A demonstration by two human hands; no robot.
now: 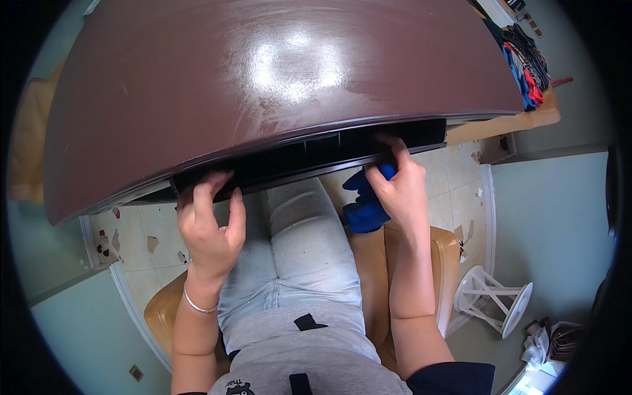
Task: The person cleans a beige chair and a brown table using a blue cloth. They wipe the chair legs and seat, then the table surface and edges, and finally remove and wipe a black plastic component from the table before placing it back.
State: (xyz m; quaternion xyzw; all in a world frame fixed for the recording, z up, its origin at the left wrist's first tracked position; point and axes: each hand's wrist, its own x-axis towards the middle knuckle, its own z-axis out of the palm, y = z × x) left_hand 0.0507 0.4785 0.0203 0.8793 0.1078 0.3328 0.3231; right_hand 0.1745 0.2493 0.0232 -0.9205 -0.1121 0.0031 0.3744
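A dark brown glossy table (187, 89) spans the upper part of the view, and a shallow dark drawer (296, 182) is pulled out under its near edge. My left hand (212, 217) is at the drawer's left end, fingers over the front rim. At the right end, my right hand (400, 182) has its index finger reaching into the drawer and its thumb at the front. Blue cloth (368, 210) hangs beside and below that hand; whether the hand touches it I cannot tell. The drawer's inside is dark, with thin dividers faintly visible.
I sit on a tan leather seat (444, 252). Folded clothes (528, 69) lie on a tan seat at the upper right. A white stool (493, 301) lies tipped on the floor at the right, near plastic bags (538, 345). Scraps litter the tiled floor (148, 261).
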